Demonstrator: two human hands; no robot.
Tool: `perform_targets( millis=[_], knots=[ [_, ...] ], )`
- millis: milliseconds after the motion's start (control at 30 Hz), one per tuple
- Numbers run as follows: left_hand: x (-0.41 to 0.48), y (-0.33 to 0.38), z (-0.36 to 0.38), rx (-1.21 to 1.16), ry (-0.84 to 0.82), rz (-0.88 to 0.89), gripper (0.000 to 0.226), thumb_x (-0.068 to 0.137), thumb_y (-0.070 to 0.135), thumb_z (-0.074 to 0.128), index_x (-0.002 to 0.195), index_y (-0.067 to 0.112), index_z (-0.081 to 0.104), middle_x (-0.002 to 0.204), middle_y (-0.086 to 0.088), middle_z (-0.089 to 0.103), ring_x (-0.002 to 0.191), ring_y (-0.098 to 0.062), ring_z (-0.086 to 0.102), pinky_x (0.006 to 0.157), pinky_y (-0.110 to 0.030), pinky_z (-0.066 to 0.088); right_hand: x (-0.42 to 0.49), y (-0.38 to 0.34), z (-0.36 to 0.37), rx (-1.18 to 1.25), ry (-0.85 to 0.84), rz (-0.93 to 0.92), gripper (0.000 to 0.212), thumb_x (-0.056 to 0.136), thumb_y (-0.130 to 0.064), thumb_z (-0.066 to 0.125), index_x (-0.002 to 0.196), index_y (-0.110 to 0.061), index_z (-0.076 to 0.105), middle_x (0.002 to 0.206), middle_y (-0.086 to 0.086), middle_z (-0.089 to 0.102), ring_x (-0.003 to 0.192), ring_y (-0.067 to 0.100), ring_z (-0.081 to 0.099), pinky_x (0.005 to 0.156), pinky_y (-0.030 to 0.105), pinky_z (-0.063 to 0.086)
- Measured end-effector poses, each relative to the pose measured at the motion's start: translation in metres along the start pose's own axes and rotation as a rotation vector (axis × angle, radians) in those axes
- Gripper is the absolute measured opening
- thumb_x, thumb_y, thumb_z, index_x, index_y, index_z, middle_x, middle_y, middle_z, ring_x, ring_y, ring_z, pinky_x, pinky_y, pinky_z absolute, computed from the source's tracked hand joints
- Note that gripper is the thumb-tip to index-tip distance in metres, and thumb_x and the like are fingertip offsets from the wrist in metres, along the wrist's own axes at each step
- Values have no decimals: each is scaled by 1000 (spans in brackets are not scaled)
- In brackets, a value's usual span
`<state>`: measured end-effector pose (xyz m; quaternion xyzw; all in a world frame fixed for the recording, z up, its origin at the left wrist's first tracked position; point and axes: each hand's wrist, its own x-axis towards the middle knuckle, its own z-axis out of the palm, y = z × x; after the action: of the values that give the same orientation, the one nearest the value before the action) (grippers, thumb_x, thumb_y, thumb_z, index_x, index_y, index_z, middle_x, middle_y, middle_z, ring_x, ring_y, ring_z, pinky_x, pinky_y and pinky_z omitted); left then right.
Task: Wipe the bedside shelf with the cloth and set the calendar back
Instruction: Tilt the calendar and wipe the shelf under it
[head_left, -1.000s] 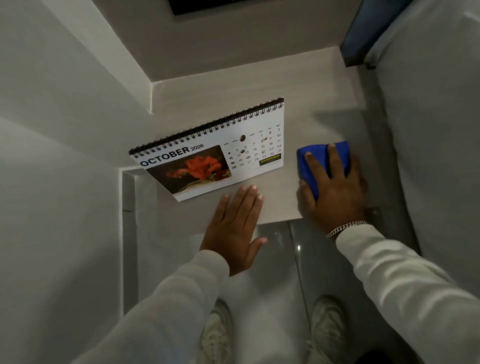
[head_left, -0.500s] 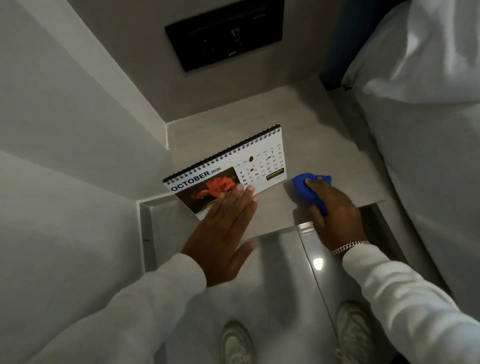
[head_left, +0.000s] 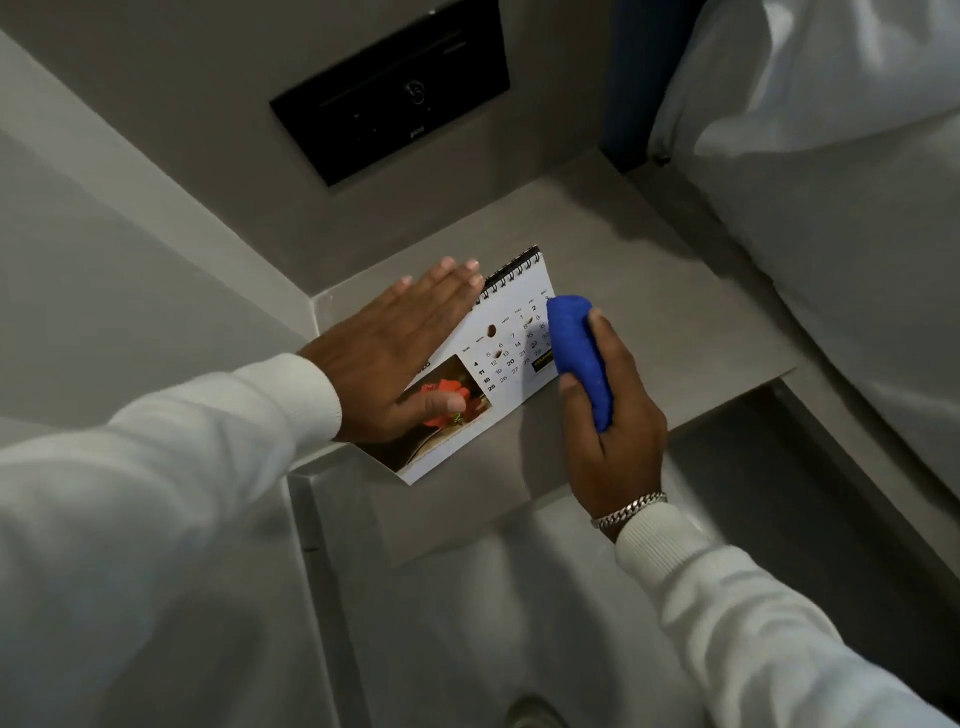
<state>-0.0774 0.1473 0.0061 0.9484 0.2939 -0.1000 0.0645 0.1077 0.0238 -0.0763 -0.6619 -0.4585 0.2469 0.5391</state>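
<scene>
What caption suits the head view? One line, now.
Left hand flat on the desk calendar, right hand gripping a bunched blue cloth over the bedside shelf.

Beyond the left hand (head_left: 384, 358) rises a grey-brown wall (head_left: 218, 67) with a flat black panel (head_left: 389, 93) set into it. Left of that hand, a paler grey wall (head_left: 78, 312) meets it at a corner. Right of the right hand (head_left: 618, 441) lies a bed (head_left: 857, 312) in white bedding, with a dark blue headboard (head_left: 628, 78) at its far end. Below both hands, the grey floor (head_left: 467, 623) shows a dull sheen.
</scene>
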Motion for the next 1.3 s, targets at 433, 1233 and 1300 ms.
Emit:
perform_targets(
  millis=[433,1233,1300],
  knots=[
    [4,-3,14,-169,94,24,88,84,71,31,147,34,-18,157,18,-16,147,-3,-13,116,-19,-6,-19,21,99,-35,83,-64,71,95,-29,49,147,-43,3,159,-2,1,149,33,4,119,41,6],
    [2,-1,12,-155,95,29,86,85,68,28,149,27,-12,162,6,-9,148,-9,-10,121,-36,3,-18,5,108,-77,185,-48,54,98,-11,42,147,-22,23,158,19,18,146,43,9,112,62,27],
    [2,-1,11,-163,98,17,86,84,67,30,148,30,-13,161,7,-9,148,-9,-10,121,-36,2,-15,9,105,-89,191,10,58,96,-3,46,148,-21,24,159,20,16,146,44,8,111,63,28]
  ],
)
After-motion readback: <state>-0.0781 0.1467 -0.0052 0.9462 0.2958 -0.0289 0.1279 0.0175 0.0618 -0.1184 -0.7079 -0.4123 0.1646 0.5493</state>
